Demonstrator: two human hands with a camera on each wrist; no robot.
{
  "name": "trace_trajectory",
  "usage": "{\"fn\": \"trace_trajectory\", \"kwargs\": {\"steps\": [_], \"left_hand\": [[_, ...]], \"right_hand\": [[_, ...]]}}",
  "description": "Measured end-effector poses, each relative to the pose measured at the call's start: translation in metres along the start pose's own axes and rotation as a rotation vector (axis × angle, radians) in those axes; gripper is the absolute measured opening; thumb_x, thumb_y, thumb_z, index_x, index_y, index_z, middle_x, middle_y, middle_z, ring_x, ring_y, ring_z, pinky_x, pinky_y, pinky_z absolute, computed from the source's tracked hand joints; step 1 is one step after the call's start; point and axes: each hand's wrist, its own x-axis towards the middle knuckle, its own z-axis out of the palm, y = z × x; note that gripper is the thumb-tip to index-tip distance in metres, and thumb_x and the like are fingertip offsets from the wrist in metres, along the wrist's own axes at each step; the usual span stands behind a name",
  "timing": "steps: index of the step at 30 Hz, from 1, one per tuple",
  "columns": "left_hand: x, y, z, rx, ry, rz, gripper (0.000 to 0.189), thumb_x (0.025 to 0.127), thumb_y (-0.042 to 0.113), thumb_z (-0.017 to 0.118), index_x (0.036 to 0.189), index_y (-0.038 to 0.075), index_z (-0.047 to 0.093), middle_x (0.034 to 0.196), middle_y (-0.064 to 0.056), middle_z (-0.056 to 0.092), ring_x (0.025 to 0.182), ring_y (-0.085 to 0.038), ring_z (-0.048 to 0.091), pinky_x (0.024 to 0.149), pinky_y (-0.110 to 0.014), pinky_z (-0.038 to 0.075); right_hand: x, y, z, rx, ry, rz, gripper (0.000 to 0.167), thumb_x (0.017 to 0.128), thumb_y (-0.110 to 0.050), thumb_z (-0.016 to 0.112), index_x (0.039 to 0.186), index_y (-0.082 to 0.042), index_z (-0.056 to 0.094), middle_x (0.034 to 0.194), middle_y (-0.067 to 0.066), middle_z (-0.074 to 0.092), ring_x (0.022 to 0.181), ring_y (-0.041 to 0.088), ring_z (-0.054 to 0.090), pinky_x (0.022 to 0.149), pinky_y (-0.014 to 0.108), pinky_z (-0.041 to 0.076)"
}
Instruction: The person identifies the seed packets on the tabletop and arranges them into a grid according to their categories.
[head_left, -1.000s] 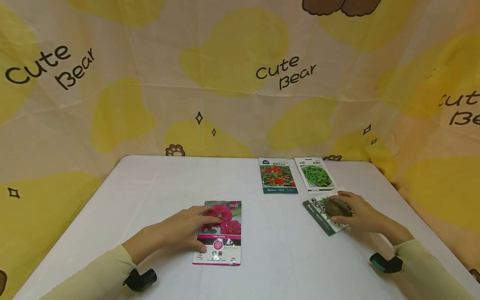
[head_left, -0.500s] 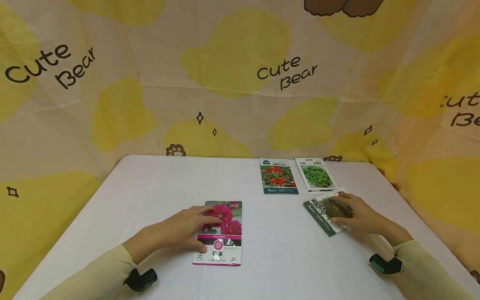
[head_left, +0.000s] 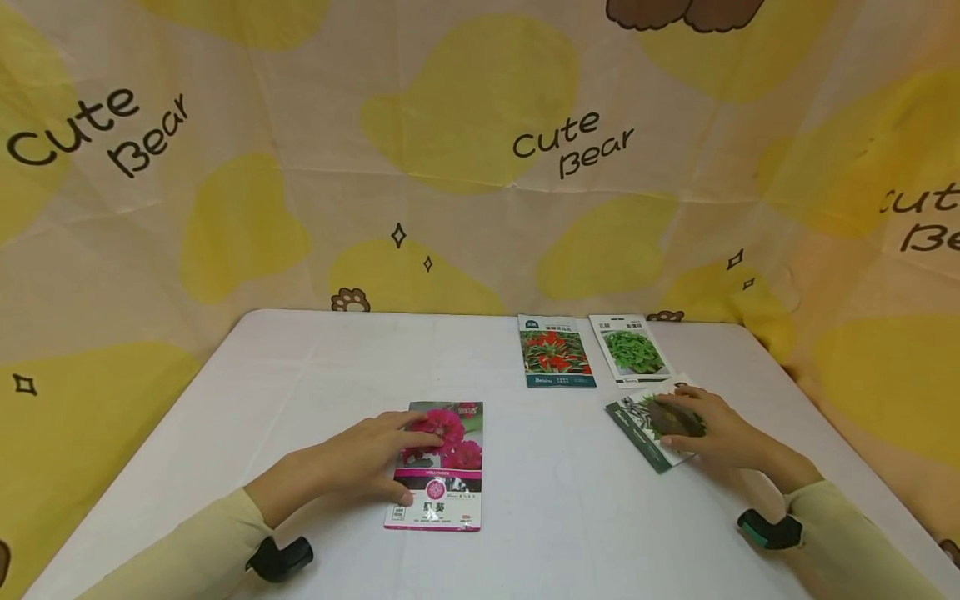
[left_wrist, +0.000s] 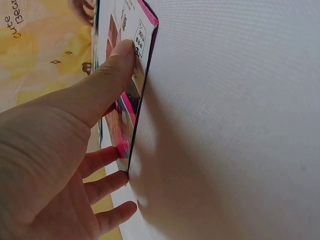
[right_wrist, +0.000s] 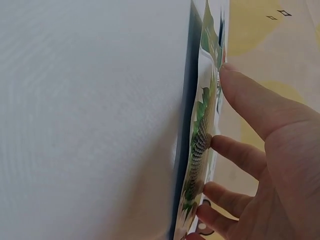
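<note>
My left hand (head_left: 360,457) rests on a pink hollyhock seed packet (head_left: 459,483) that lies flat on the table. Its fingertips and thumb touch the left part of the packet's face, spread rather than curled around it. On the right, my right hand (head_left: 720,432) touches a tilted seed packet (head_left: 649,442) with a dark green band and a picture of a brown flower head and striped seeds. In the right wrist view, the thumb and fingertips press on this packet's face (right_wrist: 197,150). The hand hides its right end.
Behind the right hand, a packet with red flowers (head_left: 557,354) and one with green leaves (head_left: 632,352) lie side by side near the table's back edge. The tilted packet's upper edge lies close to the leafy one. A printed cloth (head_left: 450,233) hangs behind the white table (head_left: 315,358).
</note>
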Motion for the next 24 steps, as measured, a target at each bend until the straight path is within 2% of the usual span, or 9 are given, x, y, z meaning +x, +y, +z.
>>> {"fn": "trace_trajectory", "kwargs": {"steps": [14, 24], "left_hand": [[0.0001, -0.0037, 0.0021, 0.018, 0.011, 0.029, 0.076, 0.074, 0.048, 0.087, 0.142, 0.028, 0.058, 0.156, -0.017, 0.044, 0.139, -0.042, 0.045, 0.110, -0.064, 0.043], [0.0007, -0.0034, 0.0002, 0.017, 0.002, 0.026, 0.077, 0.074, 0.049, 0.086, 0.142, 0.028, 0.058, 0.156, -0.017, 0.044, 0.139, -0.042, 0.045, 0.110, -0.064, 0.043]], "right_hand": [[-0.0021, -0.0012, -0.0007, 0.017, 0.006, -0.049, 0.060, 0.087, -0.033, 0.079, 0.138, -0.007, 0.060, 0.146, 0.037, 0.043, 0.133, 0.061, 0.037, 0.097, 0.081, 0.033], [-0.0019, -0.0043, -0.0015, -0.008, -0.017, -0.039, 0.062, 0.084, -0.034, 0.081, 0.138, -0.009, 0.060, 0.148, 0.034, 0.043, 0.134, 0.060, 0.036, 0.098, 0.081, 0.034]]}}
